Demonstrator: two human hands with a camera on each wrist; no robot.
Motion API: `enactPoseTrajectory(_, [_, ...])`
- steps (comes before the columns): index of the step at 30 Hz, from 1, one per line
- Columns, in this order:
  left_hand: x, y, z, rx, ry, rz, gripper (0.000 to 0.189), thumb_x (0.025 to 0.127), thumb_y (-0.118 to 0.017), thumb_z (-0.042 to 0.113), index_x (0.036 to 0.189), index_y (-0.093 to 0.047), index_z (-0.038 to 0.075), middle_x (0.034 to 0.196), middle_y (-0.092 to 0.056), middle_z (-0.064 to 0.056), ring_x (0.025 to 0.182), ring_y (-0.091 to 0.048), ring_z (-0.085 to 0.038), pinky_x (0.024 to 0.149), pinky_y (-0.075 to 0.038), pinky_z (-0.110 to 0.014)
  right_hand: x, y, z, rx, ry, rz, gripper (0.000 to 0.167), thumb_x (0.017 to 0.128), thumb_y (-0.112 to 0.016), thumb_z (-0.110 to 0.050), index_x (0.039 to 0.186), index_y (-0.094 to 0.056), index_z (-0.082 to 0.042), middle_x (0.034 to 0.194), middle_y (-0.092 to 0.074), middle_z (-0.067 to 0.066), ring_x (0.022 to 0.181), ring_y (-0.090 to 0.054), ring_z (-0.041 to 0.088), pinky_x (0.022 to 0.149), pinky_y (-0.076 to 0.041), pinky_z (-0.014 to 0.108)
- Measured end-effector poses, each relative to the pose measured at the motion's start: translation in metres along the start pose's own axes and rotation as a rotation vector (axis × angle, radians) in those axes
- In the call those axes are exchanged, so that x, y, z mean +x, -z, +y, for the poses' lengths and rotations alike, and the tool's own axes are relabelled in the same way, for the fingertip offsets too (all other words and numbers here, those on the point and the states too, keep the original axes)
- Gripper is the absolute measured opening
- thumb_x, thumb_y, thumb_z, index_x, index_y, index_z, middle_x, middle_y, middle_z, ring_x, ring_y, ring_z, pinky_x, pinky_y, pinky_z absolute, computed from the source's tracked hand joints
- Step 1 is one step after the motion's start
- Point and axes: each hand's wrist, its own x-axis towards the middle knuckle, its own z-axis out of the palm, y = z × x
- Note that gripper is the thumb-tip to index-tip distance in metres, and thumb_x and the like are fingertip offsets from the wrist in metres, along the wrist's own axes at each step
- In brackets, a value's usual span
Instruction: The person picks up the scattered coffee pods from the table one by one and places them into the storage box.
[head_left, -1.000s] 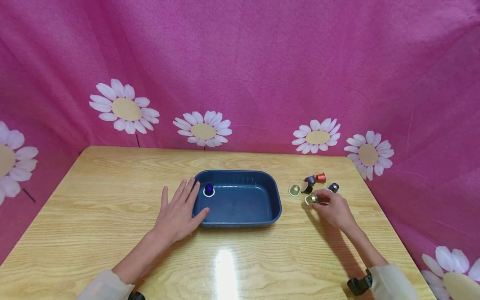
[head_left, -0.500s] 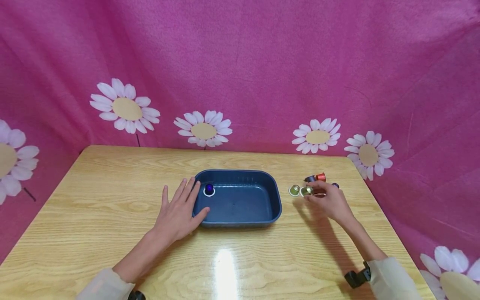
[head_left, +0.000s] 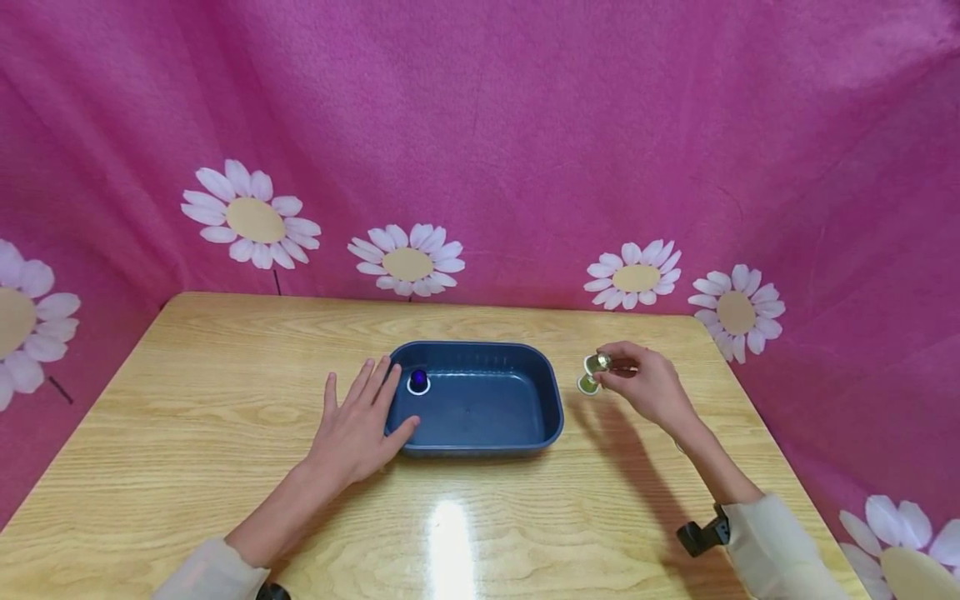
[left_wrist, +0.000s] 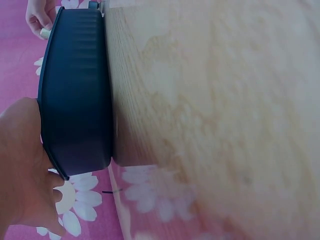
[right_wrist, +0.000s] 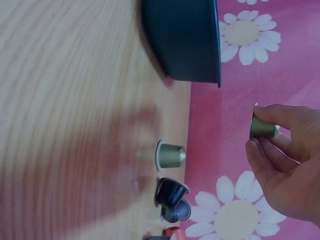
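Observation:
My right hand (head_left: 647,385) pinches a green coffee capsule (right_wrist: 263,127) between thumb and fingers, held above the table. Just below it, a second green capsule (right_wrist: 171,155) stands on the wood, rim down. The left hand (head_left: 362,425) lies with spread, straight fingers over the left rim of a dark blue rectangular tub (head_left: 480,450). Inside the tub, near its left end, a dark blue capsule (head_left: 418,381) rests on its white rim.
In the right wrist view, a black capsule (right_wrist: 171,192), a dark grey capsule (right_wrist: 177,211) and a red capsule (right_wrist: 175,232) sit close together beyond the green one. A pink flowered cloth (head_left: 517,167) hangs behind the wooden table (head_left: 315,533).
The right hand has lifted the green capsule off the table and carried it left, over the standing green one. The hand now hides the other capsules in the head view. The left hand stays put.

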Motion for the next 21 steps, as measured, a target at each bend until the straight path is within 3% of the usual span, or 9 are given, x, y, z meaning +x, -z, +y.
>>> enactPoseTrajectory(7, [0.0,0.001,0.0,-0.012,-0.011,0.031,0.081,0.097,-0.053,0.055,0.155,-0.033,0.003,0.161,-0.026,-0.017,0.149,-0.018,-0.035,0.112,-0.002,-0.069,0.003,0.0,-0.011,0.021,-0.005,-0.012,0.034,0.086,-0.079,-0.009,0.118,-0.068,-0.001,0.103,-0.072,0.013,0.094,-0.07,0.028,0.071,-0.055,0.02])
enactPoseTrajectory(21, [0.0,0.0,0.0,-0.015,-0.004,0.021,0.082,0.097,-0.05,0.057,0.156,-0.031,0.004,0.162,-0.025,-0.017,0.149,-0.018,-0.035,0.112,-0.002,-0.068,0.013,-0.007,-0.03,0.109,0.028,-0.018,0.035,0.085,-0.079,-0.004,0.118,-0.068,0.002,0.107,-0.071,0.017,0.097,-0.07,0.032,0.077,-0.057,0.027])
